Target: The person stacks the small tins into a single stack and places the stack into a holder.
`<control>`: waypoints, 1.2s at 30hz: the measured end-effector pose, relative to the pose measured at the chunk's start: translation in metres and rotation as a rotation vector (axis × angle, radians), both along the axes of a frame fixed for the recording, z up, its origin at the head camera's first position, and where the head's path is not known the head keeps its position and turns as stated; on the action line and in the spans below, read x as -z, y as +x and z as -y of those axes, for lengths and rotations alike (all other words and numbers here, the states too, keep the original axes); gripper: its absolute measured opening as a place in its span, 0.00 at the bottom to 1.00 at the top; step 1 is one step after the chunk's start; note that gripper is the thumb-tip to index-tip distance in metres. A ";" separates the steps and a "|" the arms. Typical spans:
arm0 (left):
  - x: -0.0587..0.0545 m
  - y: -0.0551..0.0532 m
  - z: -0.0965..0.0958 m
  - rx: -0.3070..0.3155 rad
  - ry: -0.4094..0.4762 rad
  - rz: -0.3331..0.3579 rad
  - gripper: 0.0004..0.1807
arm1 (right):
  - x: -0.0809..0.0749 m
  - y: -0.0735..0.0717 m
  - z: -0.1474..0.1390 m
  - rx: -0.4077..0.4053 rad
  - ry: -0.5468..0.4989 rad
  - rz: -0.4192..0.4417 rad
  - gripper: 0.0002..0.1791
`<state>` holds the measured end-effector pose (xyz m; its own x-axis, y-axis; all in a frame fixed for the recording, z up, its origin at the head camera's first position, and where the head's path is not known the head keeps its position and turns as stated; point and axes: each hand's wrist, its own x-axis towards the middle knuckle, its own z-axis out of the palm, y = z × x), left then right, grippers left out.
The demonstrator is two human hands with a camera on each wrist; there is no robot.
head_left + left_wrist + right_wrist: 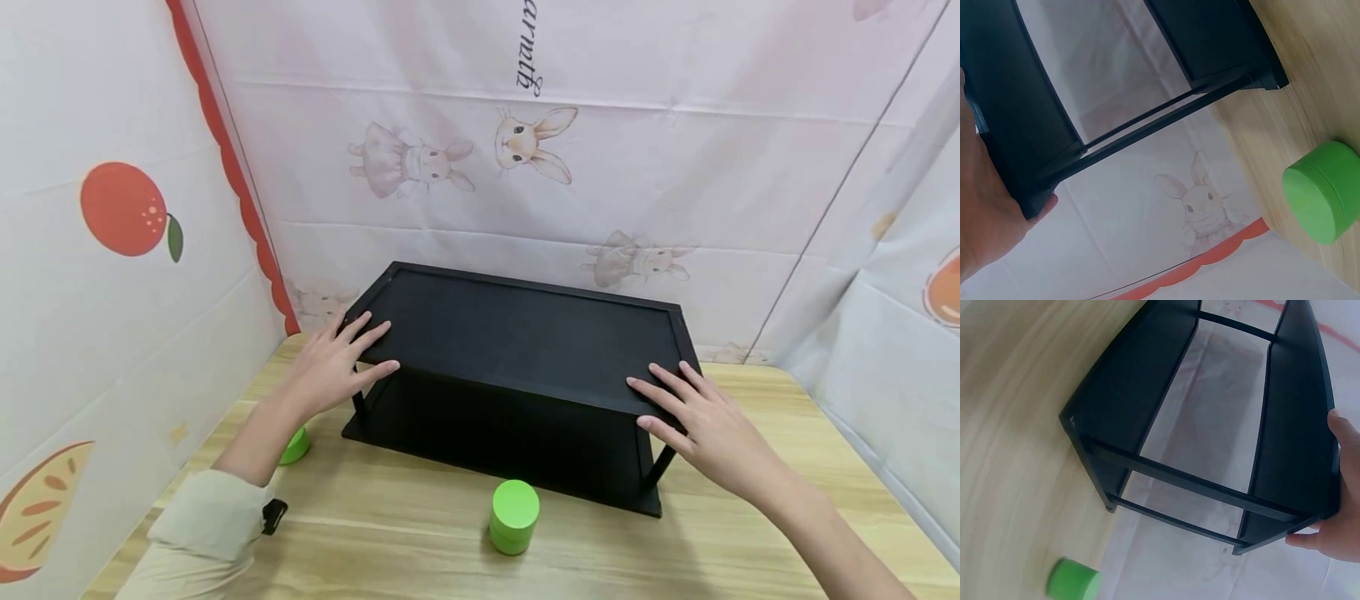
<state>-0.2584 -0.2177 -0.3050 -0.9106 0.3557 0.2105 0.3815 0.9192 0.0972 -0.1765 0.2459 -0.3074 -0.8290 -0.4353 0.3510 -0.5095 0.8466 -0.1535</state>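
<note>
Cloth walls (450,50) printed with rabbits and fruit around a pale wooden table (375,542). Near the back, slightly skewed, a black two-level shelf (517,342). Left hand (326,367) at the left end of the top board (457,325), right hand (720,429) at its right end; fingers (375,335) spread over the top, thumbs along the front edge, no tight pinch to see. Cannot tell if pressing or merely touching, nor, with the shelf, if lifted or fully down. Just in front of the lower board (465,450), near its middle, an upright green can (514,517); another green can (295,448) beside the left forearm (258,433), partly hidden by it. Likeliest trouble: knocking over the front can with a pull toward the body. Also possible: twisting askew under uneven pushing, slipping from so loose a hold if raised, or clipping the left can with the sleeve (206,508).
</note>
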 end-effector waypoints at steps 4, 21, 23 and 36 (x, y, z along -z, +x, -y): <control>-0.001 0.000 -0.001 -0.001 0.005 0.003 0.41 | 0.001 0.001 0.001 0.032 -0.014 0.015 0.27; 0.000 -0.001 -0.003 0.012 -0.007 0.018 0.44 | 0.010 0.002 0.006 0.024 0.001 -0.142 0.26; 0.000 -0.001 -0.003 0.014 -0.012 0.017 0.44 | 0.011 0.001 0.006 0.018 -0.001 -0.157 0.25; 0.000 -0.003 -0.004 0.001 -0.018 0.030 0.44 | 0.013 -0.009 0.004 -0.012 -0.004 -0.203 0.25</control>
